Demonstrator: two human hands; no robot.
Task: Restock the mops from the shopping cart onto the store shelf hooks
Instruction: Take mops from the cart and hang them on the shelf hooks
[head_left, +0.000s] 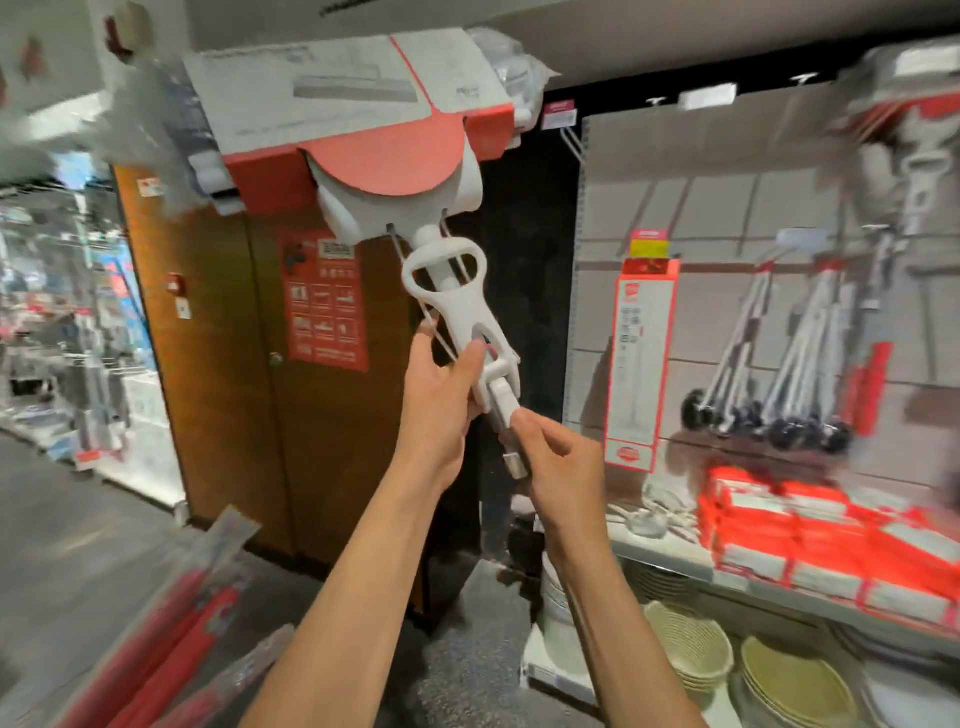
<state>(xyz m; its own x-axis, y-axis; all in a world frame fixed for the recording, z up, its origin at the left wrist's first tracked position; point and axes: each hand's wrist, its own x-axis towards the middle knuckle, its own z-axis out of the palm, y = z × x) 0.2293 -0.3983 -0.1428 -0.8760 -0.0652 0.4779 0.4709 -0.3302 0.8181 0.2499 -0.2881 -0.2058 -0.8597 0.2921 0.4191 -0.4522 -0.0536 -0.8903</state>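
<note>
- Mop (447, 291): held raised at the middle of the view, head uppermost. Its white plastic wringer frame tilts up to a head wrapped in a red-and-white cardboard sleeve (353, 104).
- Left hand (441, 400): fingers curled round the lower part of the white frame, thumb (470, 358) pressed on its front.
- Right hand (561, 462): just below the left, fingers pinching the grey handle stub (511, 441) where it leaves the frame.
- Shelf wall (727, 208): pale grid-lined panel on the right. Hanging mops (795, 353) lean against it with dark ends lowest, beside a tall red-edged package (641, 364) under a yellow tag.
- Shelf (670, 556): pale ledge below the panel, carrying stacked red-and-white boxes (810, 540); woven baskets (691, 644) and plates sit beneath it.
- Wooden door (223, 364): brown, behind the hands, bearing a red notice (324, 306).
- Floor (78, 545): grey and speckled; red packaged goods (171, 639) lie at lower left. A blurred store aisle opens at far left.
</note>
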